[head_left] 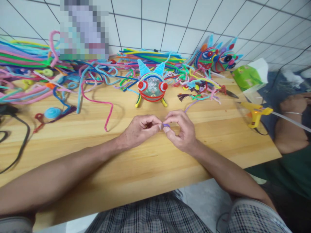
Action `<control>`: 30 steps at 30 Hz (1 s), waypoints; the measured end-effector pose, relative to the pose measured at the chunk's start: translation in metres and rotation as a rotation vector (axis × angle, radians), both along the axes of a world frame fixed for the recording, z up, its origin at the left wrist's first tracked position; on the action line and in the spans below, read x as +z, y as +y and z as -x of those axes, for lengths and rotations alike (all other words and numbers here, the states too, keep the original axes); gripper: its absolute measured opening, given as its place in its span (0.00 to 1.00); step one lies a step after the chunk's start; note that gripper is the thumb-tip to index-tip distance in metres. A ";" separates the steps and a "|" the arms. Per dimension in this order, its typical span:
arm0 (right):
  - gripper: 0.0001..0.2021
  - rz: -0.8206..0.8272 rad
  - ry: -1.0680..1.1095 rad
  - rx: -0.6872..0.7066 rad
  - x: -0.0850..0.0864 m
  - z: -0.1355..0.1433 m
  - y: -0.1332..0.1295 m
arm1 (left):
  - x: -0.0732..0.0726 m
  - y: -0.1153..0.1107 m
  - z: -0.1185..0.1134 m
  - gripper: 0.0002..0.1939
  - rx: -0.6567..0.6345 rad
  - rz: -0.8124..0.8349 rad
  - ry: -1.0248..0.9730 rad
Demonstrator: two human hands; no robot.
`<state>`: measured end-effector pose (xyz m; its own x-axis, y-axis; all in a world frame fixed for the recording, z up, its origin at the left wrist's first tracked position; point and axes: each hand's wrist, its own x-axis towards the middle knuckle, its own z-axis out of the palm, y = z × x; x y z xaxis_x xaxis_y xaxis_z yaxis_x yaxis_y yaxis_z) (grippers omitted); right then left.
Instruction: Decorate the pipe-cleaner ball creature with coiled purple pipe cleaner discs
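Observation:
Between my fingertips is a small curled piece of purple pipe cleaner (166,125). My left hand (143,129) pinches its left end with thumb and forefinger. From the other side my right hand (181,130) grips it the same way, the two hands nearly touching just above the table. Right behind them stands a round clear figure (152,86) with blue pointed ears, red ring eyes, red bands and yellow-green feet. A purple strand (191,105) lies on the wood beyond my right hand.
Heaps of coloured pipe cleaners (24,61) line the back of the wooden table (136,171). A yellow glue gun (256,115) and scissors (229,92) lie at right. Two similar figures (206,58) stand behind. Another person's arm (293,126) is beyond the right edge; a black cable (20,149) lies left.

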<state>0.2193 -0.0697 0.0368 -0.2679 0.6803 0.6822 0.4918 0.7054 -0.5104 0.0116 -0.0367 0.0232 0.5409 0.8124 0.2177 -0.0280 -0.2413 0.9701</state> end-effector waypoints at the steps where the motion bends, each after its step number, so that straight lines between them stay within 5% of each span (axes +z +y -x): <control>1: 0.08 0.005 0.001 -0.007 0.000 0.000 0.000 | 0.000 0.000 0.000 0.14 -0.001 -0.001 0.004; 30: 0.08 0.037 0.024 -0.022 0.001 0.001 0.001 | 0.002 0.000 0.001 0.10 -0.004 -0.020 0.021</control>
